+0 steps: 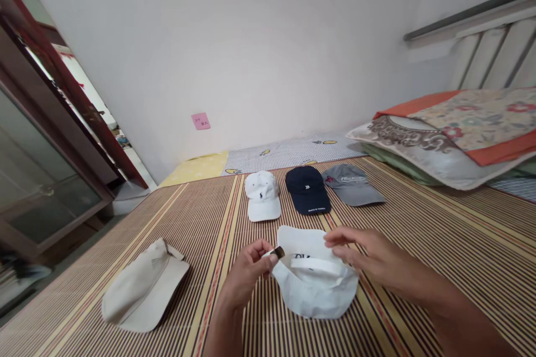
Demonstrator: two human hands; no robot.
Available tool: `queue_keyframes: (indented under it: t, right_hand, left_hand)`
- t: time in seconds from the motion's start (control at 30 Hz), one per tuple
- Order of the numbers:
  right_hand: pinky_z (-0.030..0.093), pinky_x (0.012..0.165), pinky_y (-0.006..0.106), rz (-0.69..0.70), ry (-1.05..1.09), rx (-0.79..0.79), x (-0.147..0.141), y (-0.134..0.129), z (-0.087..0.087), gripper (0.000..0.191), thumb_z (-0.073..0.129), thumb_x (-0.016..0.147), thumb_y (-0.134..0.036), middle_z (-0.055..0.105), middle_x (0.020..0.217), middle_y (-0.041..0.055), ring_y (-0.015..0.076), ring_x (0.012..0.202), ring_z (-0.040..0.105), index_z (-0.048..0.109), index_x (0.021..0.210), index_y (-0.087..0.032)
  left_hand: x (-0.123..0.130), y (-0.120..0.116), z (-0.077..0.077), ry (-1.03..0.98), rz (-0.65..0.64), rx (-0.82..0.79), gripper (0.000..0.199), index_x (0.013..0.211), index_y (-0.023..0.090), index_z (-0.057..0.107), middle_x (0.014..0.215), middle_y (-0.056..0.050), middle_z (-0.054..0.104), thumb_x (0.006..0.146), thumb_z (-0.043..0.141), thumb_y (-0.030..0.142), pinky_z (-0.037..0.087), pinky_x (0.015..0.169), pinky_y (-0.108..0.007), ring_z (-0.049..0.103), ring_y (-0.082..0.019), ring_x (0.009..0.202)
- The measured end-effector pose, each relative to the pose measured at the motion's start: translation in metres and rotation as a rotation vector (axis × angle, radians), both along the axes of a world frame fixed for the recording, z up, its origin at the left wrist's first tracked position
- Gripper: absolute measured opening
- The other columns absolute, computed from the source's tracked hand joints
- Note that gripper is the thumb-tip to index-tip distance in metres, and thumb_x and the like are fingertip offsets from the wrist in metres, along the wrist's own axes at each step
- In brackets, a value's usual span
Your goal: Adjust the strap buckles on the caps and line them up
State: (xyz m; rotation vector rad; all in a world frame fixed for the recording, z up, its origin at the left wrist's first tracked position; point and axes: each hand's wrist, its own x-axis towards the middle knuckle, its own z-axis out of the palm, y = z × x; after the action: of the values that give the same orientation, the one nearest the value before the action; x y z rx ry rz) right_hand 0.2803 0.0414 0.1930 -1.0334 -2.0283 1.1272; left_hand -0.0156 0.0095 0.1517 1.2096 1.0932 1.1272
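A white baseball cap (pixel 318 295) lies in front of me, its opening facing up and its brim pointing away. My left hand (pixel 253 262) is closed at the cap's left side, thumb and fingers pinching a strap end with a dark metal buckle (pixel 278 252). On the right, my right hand (pixel 355 248) has its fingers and thumb apart, fingertips at the brim's right edge; whether they press on it I cannot tell. A pale strap crosses the cap's opening. Dark lettering shows partly inside, near the brim.
Beyond my hands stand a white cap (pixel 263 195), a navy cap (pixel 307 189) and a grey cap (pixel 354 185) in a row. A beige cap (pixel 144 290) lies at left on the striped mat (pixel 201 223). Folded bedding (pixel 456 128) is stacked at right, by the wall.
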Motion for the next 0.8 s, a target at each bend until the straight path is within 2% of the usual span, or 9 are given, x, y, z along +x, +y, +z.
queue_keyframes:
  t: [0.1, 0.2, 0.27, 0.53, 0.8]
  right_hand:
    - [0.051, 0.083, 0.036, 0.097, -0.107, -0.076, -0.002, -0.004, -0.003, 0.028, 0.066, 0.091, -0.040, 0.078, 0.102, 0.0067, 0.0261, 0.096, 0.071, 0.073, 0.112, -0.022]
    - [0.050, 0.079, 0.033, 0.150, -0.105, -0.160, -0.005, -0.006, -0.006, 0.036, 0.073, 0.078, -0.025, 0.078, 0.097, 0.0044, 0.0248, 0.092, 0.071, 0.072, 0.114, -0.022]
    - [0.048, 0.077, 0.032, 0.179, -0.096, -0.173, -0.006, -0.007, -0.006, 0.040, 0.073, 0.076, -0.022, 0.076, 0.095, 0.0025, 0.0230, 0.090, 0.070, 0.072, 0.116, -0.024]
    - [0.044, 0.072, 0.028, 0.281, 0.098, -0.210, -0.005, -0.008, -0.005, 0.036, 0.076, 0.083, -0.035, 0.066, 0.091, 0.0002, 0.0172, 0.083, 0.061, 0.074, 0.118, -0.026]
    - [0.042, 0.065, 0.024, 0.225, 0.186, -0.256, -0.009, -0.011, -0.002, 0.033, 0.076, 0.086, -0.038, 0.066, 0.089, -0.0002, 0.0142, 0.077, 0.059, 0.074, 0.116, -0.026]
  left_hand:
    - [-0.002, -0.001, 0.001, 0.073, -0.014, 0.035, 0.045, 0.080, 0.017, 0.060, 0.067, 0.005, 0.054, 0.075, 0.084, 0.055, 0.035, 0.057, -0.024, 0.044, -0.010, 0.061]
    - [-0.005, -0.002, 0.000, 0.124, -0.037, 0.045, 0.044, 0.082, 0.017, 0.059, 0.067, 0.005, 0.052, 0.078, 0.081, 0.055, 0.033, 0.058, -0.025, 0.041, -0.009, 0.060]
    - [-0.006, -0.002, -0.001, 0.129, -0.051, 0.047, 0.043, 0.082, 0.018, 0.058, 0.066, 0.006, 0.050, 0.079, 0.080, 0.055, 0.031, 0.058, -0.025, 0.039, -0.009, 0.059]
    - [-0.005, -0.006, 0.003, 0.082, -0.070, 0.055, 0.042, 0.087, 0.016, 0.065, 0.070, 0.004, 0.054, 0.080, 0.080, 0.055, 0.032, 0.059, -0.025, 0.042, -0.010, 0.063]
    - [0.001, -0.007, 0.009, 0.046, -0.009, 0.011, 0.037, 0.084, 0.017, 0.067, 0.068, 0.004, 0.055, 0.082, 0.080, 0.051, 0.028, 0.058, -0.025, 0.038, -0.008, 0.060]
